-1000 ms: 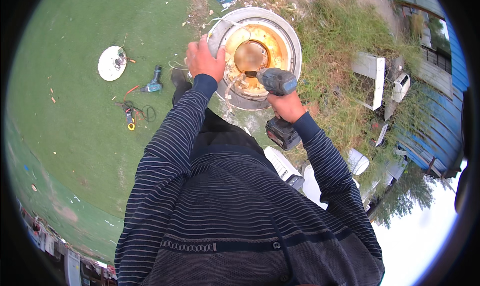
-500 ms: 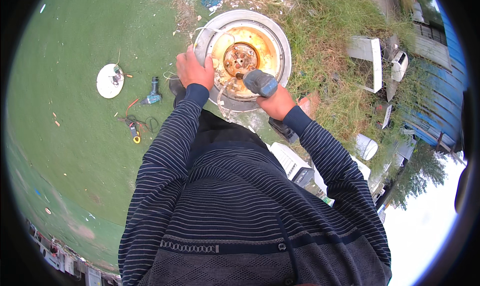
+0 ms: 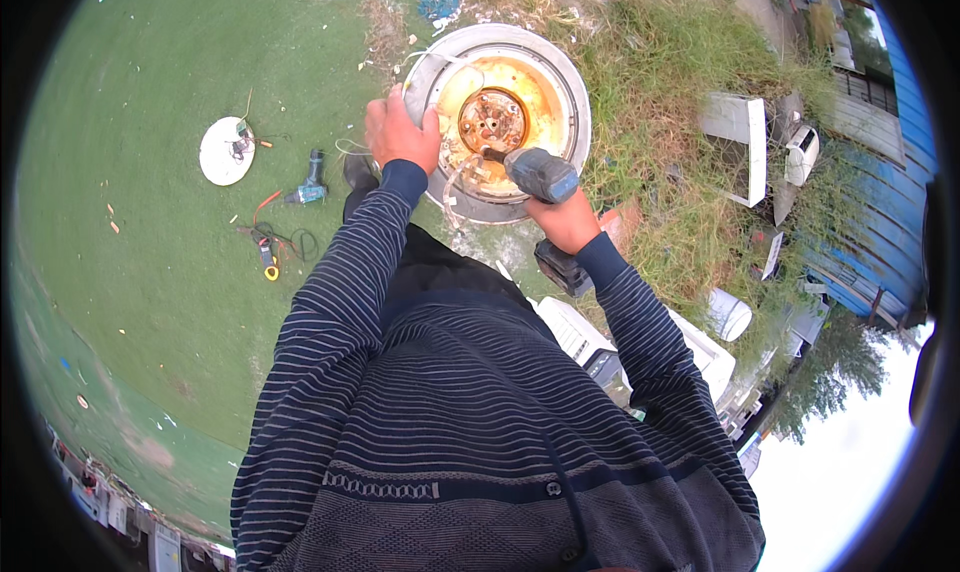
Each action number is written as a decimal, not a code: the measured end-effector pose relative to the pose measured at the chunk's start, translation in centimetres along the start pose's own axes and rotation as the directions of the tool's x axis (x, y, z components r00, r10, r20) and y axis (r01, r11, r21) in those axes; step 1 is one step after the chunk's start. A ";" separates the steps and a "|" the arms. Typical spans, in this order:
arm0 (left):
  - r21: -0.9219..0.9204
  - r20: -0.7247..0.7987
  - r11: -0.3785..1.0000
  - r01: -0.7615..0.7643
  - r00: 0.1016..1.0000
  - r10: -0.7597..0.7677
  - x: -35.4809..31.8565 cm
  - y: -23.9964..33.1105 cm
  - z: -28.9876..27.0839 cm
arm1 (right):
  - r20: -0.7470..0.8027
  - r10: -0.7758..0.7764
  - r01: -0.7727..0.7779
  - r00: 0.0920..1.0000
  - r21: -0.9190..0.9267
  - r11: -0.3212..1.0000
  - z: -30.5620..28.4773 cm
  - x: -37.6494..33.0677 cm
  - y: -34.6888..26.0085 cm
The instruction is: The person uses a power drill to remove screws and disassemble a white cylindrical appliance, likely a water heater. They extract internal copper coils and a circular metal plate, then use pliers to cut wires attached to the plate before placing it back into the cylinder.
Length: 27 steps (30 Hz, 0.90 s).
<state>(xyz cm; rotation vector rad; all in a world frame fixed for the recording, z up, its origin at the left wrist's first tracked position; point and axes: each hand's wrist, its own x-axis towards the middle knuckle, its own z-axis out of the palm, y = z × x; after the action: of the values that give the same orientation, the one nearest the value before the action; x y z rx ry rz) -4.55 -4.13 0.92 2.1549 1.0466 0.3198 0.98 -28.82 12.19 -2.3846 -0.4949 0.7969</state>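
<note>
Far L on the green ground [image 3: 160, 222]: white disc [image 3: 213, 162] w/ a small circuit board [image 3: 241, 147] & wires on it. R of that, lower down, my clamp meter [image 3: 268, 257] w/ its yellow ring & leads, then a teal compact drill [image 3: 311, 180] lying flat.

My hands are apart. L hand [image 3: 403, 137] lies on the L rim of the round metal tub [image 3: 579, 102], thumb spread from fingers; can't tell if it's gripping. Tub sits in front of me, open side up. In it: a pale inner bowl [image 3: 548, 112] stained orange (rusty as anything), a round brown hub [image 3: 492, 118] at the ctr, & a whitish cable [image 3: 452, 187] running out over the near rim. R hand [image 3: 567, 220] is wrapped round the handle of a grey-blue power driver [image 3: 543, 177], nose angled into the tub by the hub's near edge; can't tell if the tip touches. Its black battery [image 3: 560, 267] shows below my hand.

Far R: white bucket [image 3: 729, 315] on its side, contents not visible, & above it, in the grass [image 3: 650, 162], a white boxy casing [image 3: 752, 152].
</note>
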 end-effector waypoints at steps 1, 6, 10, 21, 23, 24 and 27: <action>0.002 -0.003 1.000 0.002 1.000 -0.002 0.0 0.0 0.0 | -0.028 -0.013 0.016 1.000 0.084 0.996 0.1 -0.3 0.3; -0.006 -0.015 1.000 -0.004 1.000 0.004 0.0 -0.1 0.3 | -0.113 -0.003 0.040 0.994 0.323 0.946 -0.1 -1.9 0.1; 0.002 0.017 1.000 0.009 1.000 -0.009 -0.2 0.0 -0.1 | -0.033 0.261 -0.231 0.965 0.370 0.900 1.4 -1.0 2.8; 0.021 0.012 1.000 0.007 1.000 -0.007 0.0 -0.3 0.0 | 0.022 0.295 -0.231 0.955 0.677 0.699 0.5 -2.1 2.2; 0.004 0.016 1.000 0.009 1.000 -0.009 -0.2 -0.4 0.0 | 0.065 0.325 -0.278 0.943 0.688 0.670 0.4 -2.4 3.1; 0.013 0.017 1.000 0.008 1.000 -0.008 0.0 -0.4 0.1 | 0.072 0.347 -0.299 0.935 0.684 0.665 0.7 -1.9 2.9; 0.017 0.020 1.000 0.008 1.000 -0.008 -0.2 -0.3 0.1 | 0.082 0.316 -0.272 0.945 0.732 0.624 0.5 -2.7 3.7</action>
<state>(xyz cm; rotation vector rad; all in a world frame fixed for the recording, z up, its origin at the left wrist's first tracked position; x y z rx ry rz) -4.79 -4.20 0.61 2.1637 1.0502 0.2861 -0.76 -32.77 10.70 -1.7050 0.2492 0.8566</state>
